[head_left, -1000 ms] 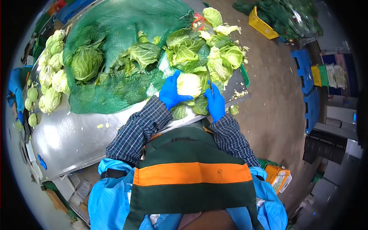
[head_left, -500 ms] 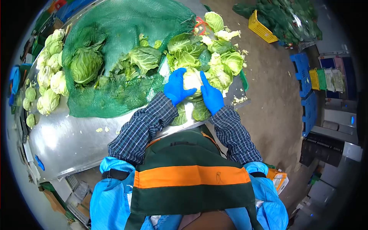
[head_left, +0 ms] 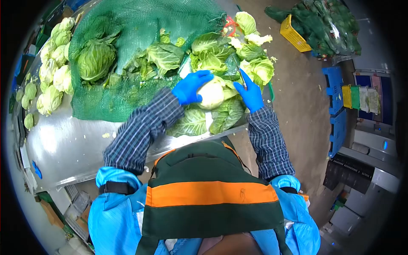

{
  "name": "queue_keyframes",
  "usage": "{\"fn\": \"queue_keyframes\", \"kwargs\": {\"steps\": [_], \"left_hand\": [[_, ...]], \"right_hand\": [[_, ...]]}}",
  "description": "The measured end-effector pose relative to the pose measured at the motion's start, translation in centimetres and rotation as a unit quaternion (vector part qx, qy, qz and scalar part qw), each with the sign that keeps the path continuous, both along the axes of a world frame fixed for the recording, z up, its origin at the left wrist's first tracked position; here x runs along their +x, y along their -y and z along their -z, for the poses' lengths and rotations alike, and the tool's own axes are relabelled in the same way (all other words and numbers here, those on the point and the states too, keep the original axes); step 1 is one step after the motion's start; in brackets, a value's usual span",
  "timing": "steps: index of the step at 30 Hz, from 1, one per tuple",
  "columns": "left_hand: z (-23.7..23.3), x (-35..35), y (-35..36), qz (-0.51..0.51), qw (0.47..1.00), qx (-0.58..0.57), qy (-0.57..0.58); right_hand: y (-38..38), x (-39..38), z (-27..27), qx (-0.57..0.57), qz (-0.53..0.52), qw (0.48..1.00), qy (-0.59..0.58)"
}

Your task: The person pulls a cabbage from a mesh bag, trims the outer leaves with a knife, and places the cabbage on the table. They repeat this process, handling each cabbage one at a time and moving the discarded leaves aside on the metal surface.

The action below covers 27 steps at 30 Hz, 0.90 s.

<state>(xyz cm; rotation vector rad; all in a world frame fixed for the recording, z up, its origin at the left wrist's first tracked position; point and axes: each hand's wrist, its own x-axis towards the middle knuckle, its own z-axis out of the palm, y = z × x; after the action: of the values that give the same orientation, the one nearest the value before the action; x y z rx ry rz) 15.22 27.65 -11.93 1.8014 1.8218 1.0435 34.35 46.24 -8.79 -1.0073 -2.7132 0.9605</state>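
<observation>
"Near the front edge of the desk, where exactly is the cabbage?"

"Between the two hands, above some loose leaves. The left hand is curled around its left side, that grip pressing thumb and fingers against it."

"And the right hand?"

"Just beside the cabbage on the other side, its grip closed around what looks like a knife, thin and pointing away from the body. I can't make out the whole blade."

"What could go wrong?"

"A slip, I'd judge. The cabbage is round and the gloves look smooth, so a sideways push could roll it out of the left hand."

"Anything worse?"

"The blade sits close to the left fingers. If it skidded off the cabbage, it could nick a glove."

"What about the net?"

"It lies near the left forearm; a sleeve could snag in the mesh. And the leaves, so near the edge, could be nudged to the floor."
</observation>
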Motion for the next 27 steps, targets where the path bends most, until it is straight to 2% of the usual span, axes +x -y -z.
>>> {"fn": "queue_keyframes", "kwargs": {"steps": [1,2,3,4,5,7,8,9,11,12,13,15,16,19,21,22,23,25,26,27], "left_hand": [[-0.8,-0.8,-0.9,0.071,0.997,0.005,-0.018],[-0.4,-0.7,-0.7,0.075,0.997,0.005,-0.021],[0.1,-0.5,-0.6,-0.026,0.999,0.02,0.028],[0.6,-0.2,-0.6,-0.125,0.988,0.037,0.076],[0.7,0.9,-0.1,-0.203,0.973,-0.062,0.094],[1.1,3.9,0.3,-0.231,0.965,0.003,0.121],[0.9,5.0,0.5,-0.243,0.964,0.02,0.109],[0.8,5.7,0.6,-0.245,0.963,0.013,0.113],[0.5,6.5,0.7,-0.253,0.967,0.004,0.024],[0.3,6.9,0.8,-0.249,0.968,0.005,0.03],[0.4,7.1,0.8,-0.246,0.969,0.004,0.033],[0.5,7.3,0.6,-0.256,0.958,0.031,0.123],[0.3,7.4,0.5,-0.256,0.959,0.032,0.116],[1.0,7.2,0.3,-0.225,0.971,0.062,0.056],[0.6,7.2,0.7,-0.219,0.974,0.043,0.045],[0.3,7.2,0.9,-0.214,0.976,0.026,0.032],[0.5,7.0,1.4,-0.214,0.976,0.028,0.031],[1.5,5.7,2.3,-0.141,0.986,0.055,0.064],[1.3,5.5,2.2,-0.148,0.987,0.047,0.047],[1.2,5.7,1.9,-0.164,0.984,0.04,0.054]], "right_hand": [[1.2,-1.8,-2.3,-0.081,0.028,0.996,0.024],[1.4,-2.4,-0.8,-0.119,0.003,0.991,-0.062],[1.1,-2.5,-0.1,-0.123,-0.018,0.992,0.025],[1.4,-2.2,0.2,-0.194,0.0,0.981,0.006],[2.1,-1.6,0.4,-0.265,0.019,0.964,-0.013],[4.4,-0.3,1.2,-0.249,0.095,0.963,-0.043],[5.4,0.4,1.8,-0.232,0.1,0.964,-0.086],[5.6,1.1,2.2,-0.237,0.1,0.963,-0.08],[5.4,1.8,1.1,-0.201,0.091,0.975,-0.033],[5.1,1.9,0.4,-0.135,0.048,0.99,-0.019],[4.9,1.8,-0.5,-0.135,0.051,0.989,-0.016],[4.5,1.1,-1.9,-0.071,-0.039,0.994,0.068],[4.6,0.9,-1.5,-0.011,-0.086,0.994,0.072],[4.6,0.4,-1.3,0.042,-0.11,0.99,0.077],[2.6,0.1,-0.1,0.072,-0.044,0.99,0.11],[0.8,0.4,-0.1,0.052,-0.002,0.991,0.123],[-2.4,2.2,3.2,0.062,-0.007,0.992,0.106],[-4.7,4.3,5.0,0.059,-0.067,0.996,-0.013],[-3.2,3.8,2.8,0.057,-0.071,0.996,-0.009],[0.0,2.4,-1.7,0.006,-0.049,0.999,0.021]]}}
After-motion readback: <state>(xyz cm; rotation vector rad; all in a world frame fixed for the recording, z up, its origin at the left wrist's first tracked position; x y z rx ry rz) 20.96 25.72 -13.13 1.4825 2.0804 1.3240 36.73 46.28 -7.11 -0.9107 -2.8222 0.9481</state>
